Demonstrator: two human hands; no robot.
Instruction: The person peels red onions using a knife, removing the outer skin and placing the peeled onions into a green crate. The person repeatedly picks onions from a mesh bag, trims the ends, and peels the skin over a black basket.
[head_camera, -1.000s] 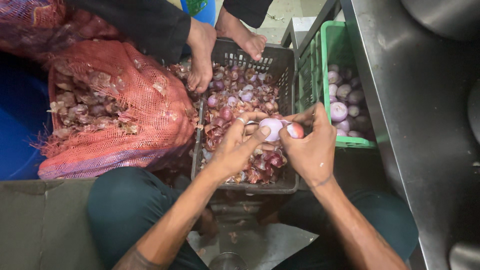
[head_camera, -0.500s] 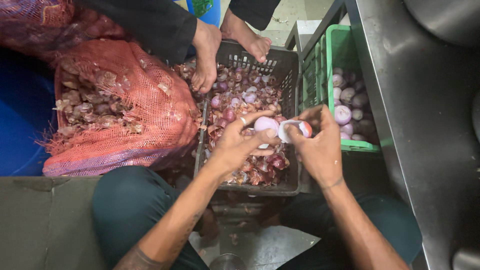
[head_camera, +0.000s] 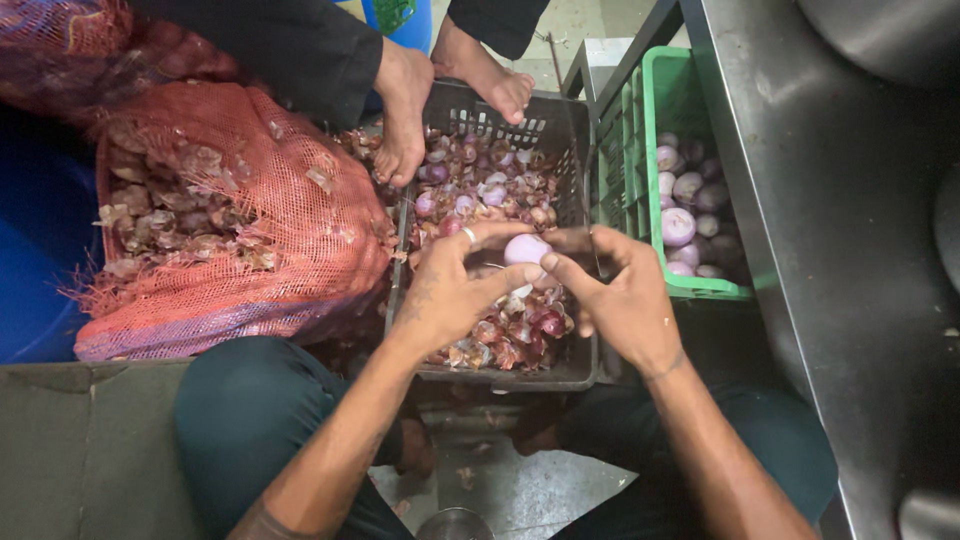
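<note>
I see my left hand reaching in from the lower left, forearm angled up, fingers curled around a peeled pale-purple onion; the thumb lies beneath it and the fingertips arch over the top; my right hand comes in from the lower right, thumb and forefinger pinched at the onion's right side, the other fingers folded loosely; whether a blade sits in that hand I cannot tell; the onion hangs above the dark crate full of onion skins and unpeeled onions; just right of it stands a green crate holding peeled onions; to the left lies a red mesh sack; another person's bare feet rest on the dark crate's far edge.
</note>
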